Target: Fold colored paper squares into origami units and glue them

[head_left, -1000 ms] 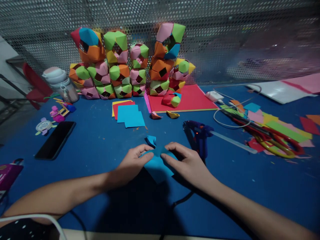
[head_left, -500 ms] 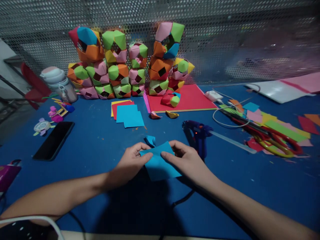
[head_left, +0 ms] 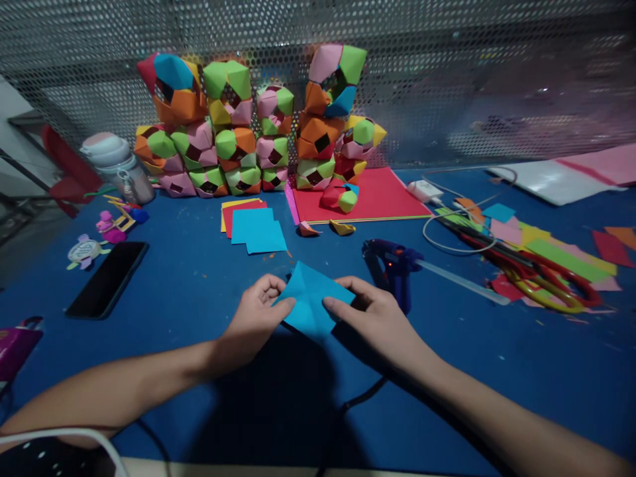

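Note:
Both of my hands hold one blue paper square [head_left: 311, 301] just above the blue table [head_left: 199, 285]. My left hand [head_left: 256, 321] pinches its left corner between thumb and fingers. My right hand [head_left: 372, 318] pinches its right corner. The square stands turned like a diamond, with one corner pointing away from me. A small folded blue piece that lay behind it is now hidden by the paper.
A blue glue gun [head_left: 395, 265] lies just right of my right hand. Loose paper squares [head_left: 253, 225] lie beyond. Stacked origami balls [head_left: 248, 126] line the mesh wall. A phone [head_left: 108, 278] lies left, red scissors [head_left: 536, 275] and paper scraps right, a bottle [head_left: 119, 165] far left.
The blue paper was lying flat under my fingertips. Both hands have lifted and turned it, so a corner now points away from me and covers the small folded piece.

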`<state>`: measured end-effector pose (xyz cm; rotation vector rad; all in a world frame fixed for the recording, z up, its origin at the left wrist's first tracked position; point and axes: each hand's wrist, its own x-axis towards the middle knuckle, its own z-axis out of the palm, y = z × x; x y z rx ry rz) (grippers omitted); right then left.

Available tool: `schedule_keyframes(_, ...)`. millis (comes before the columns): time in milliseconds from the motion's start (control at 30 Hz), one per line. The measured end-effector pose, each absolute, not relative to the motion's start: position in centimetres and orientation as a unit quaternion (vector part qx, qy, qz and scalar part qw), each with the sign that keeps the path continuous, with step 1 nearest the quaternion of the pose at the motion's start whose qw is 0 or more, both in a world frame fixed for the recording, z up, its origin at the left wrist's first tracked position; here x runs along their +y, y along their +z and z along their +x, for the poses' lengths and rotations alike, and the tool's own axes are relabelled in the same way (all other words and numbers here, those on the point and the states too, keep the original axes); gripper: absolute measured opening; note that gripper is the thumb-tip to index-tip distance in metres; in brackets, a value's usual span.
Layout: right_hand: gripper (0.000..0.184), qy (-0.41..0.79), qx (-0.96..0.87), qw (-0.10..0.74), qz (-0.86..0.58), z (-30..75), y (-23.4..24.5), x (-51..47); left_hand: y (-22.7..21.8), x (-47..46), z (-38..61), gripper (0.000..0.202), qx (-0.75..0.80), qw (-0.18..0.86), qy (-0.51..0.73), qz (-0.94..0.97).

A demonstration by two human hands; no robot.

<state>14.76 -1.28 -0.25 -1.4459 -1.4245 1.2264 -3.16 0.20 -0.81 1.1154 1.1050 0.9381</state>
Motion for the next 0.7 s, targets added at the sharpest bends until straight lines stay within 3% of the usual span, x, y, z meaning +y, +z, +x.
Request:
schedule_keyframes(200,0.02,0.415,-0.599,0.35,-0.588,14.6,-0.4,-1.4,-0.7,0.1,-3.0,0.026,0.423,0.678,0.392,0.457)
schedule_keyframes(700,0.022,0.376,-0.634,0.381,-0.558,14.2,-0.5,-2.1,0.1,-0.7,-3.3,0.017,0.496,0.561,0.292,0.595)
